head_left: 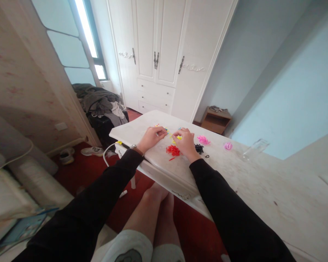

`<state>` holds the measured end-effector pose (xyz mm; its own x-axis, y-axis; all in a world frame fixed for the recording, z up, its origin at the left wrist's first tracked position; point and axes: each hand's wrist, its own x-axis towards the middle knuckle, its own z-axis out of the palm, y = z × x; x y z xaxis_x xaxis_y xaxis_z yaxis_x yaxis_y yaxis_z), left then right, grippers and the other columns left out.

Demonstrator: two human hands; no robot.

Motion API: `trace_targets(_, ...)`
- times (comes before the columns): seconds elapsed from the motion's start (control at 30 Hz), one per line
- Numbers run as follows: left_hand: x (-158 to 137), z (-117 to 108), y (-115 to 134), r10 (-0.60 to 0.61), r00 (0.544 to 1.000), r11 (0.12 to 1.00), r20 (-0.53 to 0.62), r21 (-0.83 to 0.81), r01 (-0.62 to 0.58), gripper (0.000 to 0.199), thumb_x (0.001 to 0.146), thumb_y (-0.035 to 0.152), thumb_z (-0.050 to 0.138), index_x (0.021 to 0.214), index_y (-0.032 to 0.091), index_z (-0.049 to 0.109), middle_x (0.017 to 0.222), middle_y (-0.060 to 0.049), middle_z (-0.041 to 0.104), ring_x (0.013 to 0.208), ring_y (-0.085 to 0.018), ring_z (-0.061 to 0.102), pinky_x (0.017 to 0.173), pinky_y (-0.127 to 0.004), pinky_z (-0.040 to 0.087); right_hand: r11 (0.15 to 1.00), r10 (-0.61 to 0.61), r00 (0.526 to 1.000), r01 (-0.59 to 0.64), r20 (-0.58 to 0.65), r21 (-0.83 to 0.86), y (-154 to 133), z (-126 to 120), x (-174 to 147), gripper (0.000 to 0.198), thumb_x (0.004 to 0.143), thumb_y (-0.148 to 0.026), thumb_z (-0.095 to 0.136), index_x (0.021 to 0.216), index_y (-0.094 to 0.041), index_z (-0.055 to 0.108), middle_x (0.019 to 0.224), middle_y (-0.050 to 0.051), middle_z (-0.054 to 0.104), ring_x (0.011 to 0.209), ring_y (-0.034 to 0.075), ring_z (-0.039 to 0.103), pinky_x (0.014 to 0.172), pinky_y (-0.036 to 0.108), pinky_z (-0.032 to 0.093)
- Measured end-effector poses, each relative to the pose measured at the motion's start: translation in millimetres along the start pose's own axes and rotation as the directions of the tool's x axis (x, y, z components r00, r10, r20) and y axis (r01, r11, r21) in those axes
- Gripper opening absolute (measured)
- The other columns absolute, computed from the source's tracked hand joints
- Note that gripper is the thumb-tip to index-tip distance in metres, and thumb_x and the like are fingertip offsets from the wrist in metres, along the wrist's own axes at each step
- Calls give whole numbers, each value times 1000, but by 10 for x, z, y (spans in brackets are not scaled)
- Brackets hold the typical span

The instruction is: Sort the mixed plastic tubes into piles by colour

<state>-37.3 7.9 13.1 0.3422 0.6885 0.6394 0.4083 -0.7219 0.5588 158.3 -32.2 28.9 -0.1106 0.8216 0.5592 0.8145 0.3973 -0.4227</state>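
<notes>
Both hands are above the white tabletop, their fingertips close together. My left hand [152, 137] is closed in a pinch, with a tiny blue-and-yellow bit at its fingertips too small to name. My right hand [186, 142] is pinched too, and whatever lies between its fingers is hidden. Beneath the right hand is a pile of small yellow pieces [178, 138], partly covered. Nearer me lies a heap of small red pieces [172, 150]. Small black pieces [199, 148], one loop-shaped, lie right of the right hand. Bright pink pieces [203, 139] sit beyond them.
The white table [262, 189] stretches off to the right. On it are a lighter pink bundle [227, 146] and a clear glass [255, 149] lying tilted. A white cable [106, 154] hangs at the left edge. Behind stand a white wardrobe [158, 43] and a small brown cabinet [214, 122].
</notes>
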Motion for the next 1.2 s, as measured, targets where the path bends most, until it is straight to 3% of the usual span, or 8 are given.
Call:
trace_targets(0.13, 6, 12, -17, 4, 1000, 1000, -9, 6, -4, 15, 88, 30, 67, 89, 18, 75, 92, -6, 78, 76, -17, 69, 76, -27, 53, 1000, -1, 1000, 1, 4, -1, 6, 10, 1, 14, 90, -25, 61, 81, -22, 72, 92, 5, 71, 102, 25, 58, 90, 40, 34)
trace_targets(0.47, 8, 1, -8, 8, 1000, 1000, 18, 19, -8, 16, 89, 34, 69, 86, 19, 77, 80, -5, 76, 68, -16, 65, 73, -27, 50, 1000, -9, 1000, 8, 16, 14, -5, 11, -6, 14, 89, -23, 62, 80, -22, 72, 90, 4, 70, 102, 25, 58, 89, 40, 34)
trace_targets(0.83, 12, 1, -12, 31, 999, 999, 30, 41, -32, 14, 90, 29, 68, 89, 20, 78, 85, -5, 76, 74, -16, 66, 76, -27, 50, 999, -28, 999, 27, 29, 22, 5, 26, -4, 16, 90, -25, 62, 79, -23, 72, 90, 4, 71, 104, 25, 59, 89, 40, 34)
trace_targets(1.2, 10, 12, -64, 121, 993, 993, 7, 7, -121, 20, 92, 35, 67, 88, 18, 77, 82, -6, 76, 72, -16, 67, 72, -27, 50, 1000, -17, 999, 18, 50, -17, -7, 23, -9, 14, 90, -23, 63, 80, -22, 73, 91, 4, 71, 104, 24, 59, 90, 39, 33)
